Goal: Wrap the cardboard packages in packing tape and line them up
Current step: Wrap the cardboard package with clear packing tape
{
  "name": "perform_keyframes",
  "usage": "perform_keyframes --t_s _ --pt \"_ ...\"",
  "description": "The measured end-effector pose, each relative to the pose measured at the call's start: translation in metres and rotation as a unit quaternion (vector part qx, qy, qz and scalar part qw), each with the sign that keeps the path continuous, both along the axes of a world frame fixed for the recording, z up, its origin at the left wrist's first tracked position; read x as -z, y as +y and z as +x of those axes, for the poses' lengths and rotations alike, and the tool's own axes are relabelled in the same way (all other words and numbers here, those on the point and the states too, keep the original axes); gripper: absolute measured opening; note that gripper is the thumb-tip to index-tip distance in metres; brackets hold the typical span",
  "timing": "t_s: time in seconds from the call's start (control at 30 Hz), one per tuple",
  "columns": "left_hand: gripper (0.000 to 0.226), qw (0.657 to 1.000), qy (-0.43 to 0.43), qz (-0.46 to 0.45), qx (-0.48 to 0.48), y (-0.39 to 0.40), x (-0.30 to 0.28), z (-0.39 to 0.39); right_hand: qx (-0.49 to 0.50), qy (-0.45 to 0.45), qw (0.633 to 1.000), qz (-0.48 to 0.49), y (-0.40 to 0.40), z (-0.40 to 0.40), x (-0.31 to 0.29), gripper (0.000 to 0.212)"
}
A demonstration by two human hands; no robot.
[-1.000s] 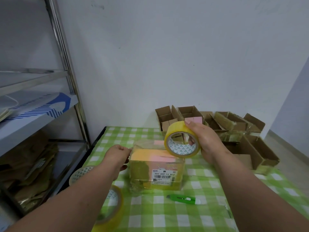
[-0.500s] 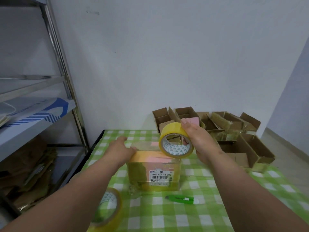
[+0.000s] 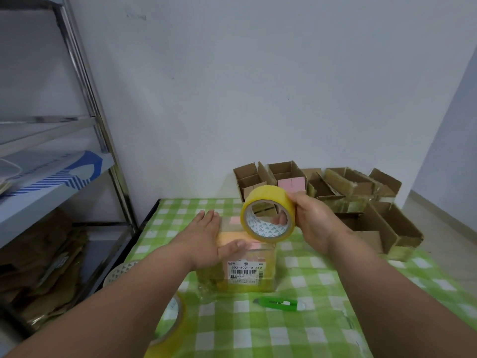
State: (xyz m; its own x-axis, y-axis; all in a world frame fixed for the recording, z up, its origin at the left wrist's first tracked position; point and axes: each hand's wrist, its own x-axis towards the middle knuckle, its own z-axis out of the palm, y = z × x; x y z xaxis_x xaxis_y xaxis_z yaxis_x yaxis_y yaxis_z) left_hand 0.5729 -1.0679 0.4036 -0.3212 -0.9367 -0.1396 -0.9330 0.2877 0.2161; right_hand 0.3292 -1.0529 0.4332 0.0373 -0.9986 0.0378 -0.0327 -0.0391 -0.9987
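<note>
A cardboard package (image 3: pixel 245 276), glossy with tape and bearing a white barcode label, stands on the green checked table (image 3: pixel 258 332). My left hand (image 3: pixel 206 239) lies flat on its orange-pink top, fingers spread. Just above the package's right end, my right hand (image 3: pixel 313 218) grips a yellow tape roll (image 3: pixel 267 211). A clear strip of tape seems to run from the roll down onto the package top.
A green box cutter (image 3: pixel 280 304) lies in front of the package. Two more tape rolls sit at the left, one under my forearm (image 3: pixel 171 324), one at the table edge (image 3: pixel 120 272). Open cardboard boxes (image 3: pixel 361 202) pile up at the back right. A metal shelf (image 3: pixel 51 177) stands to the left.
My left hand moved from the package's left side up onto its top and now presses flat there. The tape roll in my right hand rose slightly.
</note>
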Motion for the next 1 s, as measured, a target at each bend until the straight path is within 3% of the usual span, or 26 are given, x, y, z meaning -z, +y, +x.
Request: perform_keyframes --t_s 0.17,0.43,0.53,0.8,1.0 --pt "0.152 1.0 -0.006 0.005 -0.001 -0.004 0.004 0.002 0.018 -0.016 1.0 -0.01 -0.001 -0.007 -0.009 0.038" --pt "0.151 1.0 0.012 0.006 -0.001 -0.004 0.008 0.005 0.07 0.014 0.997 -0.001 -0.003 -0.035 -0.011 0.026" --pt "0.149 1.0 0.01 0.004 -0.001 -0.005 0.008 0.007 0.109 0.099 0.989 0.015 0.001 -0.057 -0.008 0.024" --pt "0.147 1.0 0.012 -0.001 -0.002 -0.005 0.011 0.006 0.075 0.174 0.981 0.039 0.01 -0.065 0.014 0.029" --pt "0.126 0.999 0.044 -0.001 0.011 -0.006 0.012 0.008 0.031 0.366 0.93 0.032 0.005 -0.042 0.021 0.027"
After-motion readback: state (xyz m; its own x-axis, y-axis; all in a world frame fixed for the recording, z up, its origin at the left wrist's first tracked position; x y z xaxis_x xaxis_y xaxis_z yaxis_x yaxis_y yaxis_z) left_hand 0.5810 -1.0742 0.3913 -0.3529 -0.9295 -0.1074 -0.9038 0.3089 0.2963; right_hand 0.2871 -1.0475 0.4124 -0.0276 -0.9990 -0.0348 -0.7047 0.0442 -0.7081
